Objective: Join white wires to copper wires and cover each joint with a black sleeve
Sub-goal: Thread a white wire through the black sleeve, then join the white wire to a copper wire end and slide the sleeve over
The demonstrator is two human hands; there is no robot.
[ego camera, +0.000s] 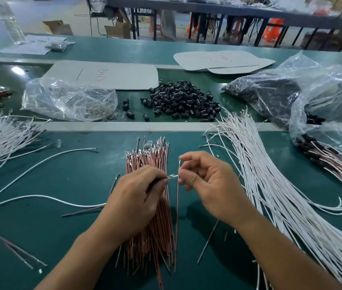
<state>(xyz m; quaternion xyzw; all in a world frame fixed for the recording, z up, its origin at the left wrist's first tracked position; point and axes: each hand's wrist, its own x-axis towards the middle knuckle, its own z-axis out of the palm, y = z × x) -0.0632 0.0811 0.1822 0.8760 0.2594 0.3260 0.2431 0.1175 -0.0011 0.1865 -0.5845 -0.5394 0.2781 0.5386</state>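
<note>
Midway, white wire point(173, 176) between left hand point(136, 197) and right hand point(209, 185).

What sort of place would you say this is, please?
Most likely a wire-assembly workshop: a long green workbench carries bundles of white wires, a bundle of copper wires and a heap of black sleeves.

Surface point(61, 237): teal-green, plain. Copper wires point(147, 160), near centre: pinkish copper with silver tips. White wires point(270, 185), right: plain white. Black sleeves point(184, 101), far centre: glossy black. Cardboard sheet point(107, 75), far left: grey, red handwritten marks. Plastic bag point(67, 99): clear. Stool point(273, 30), far right: orange.
</note>
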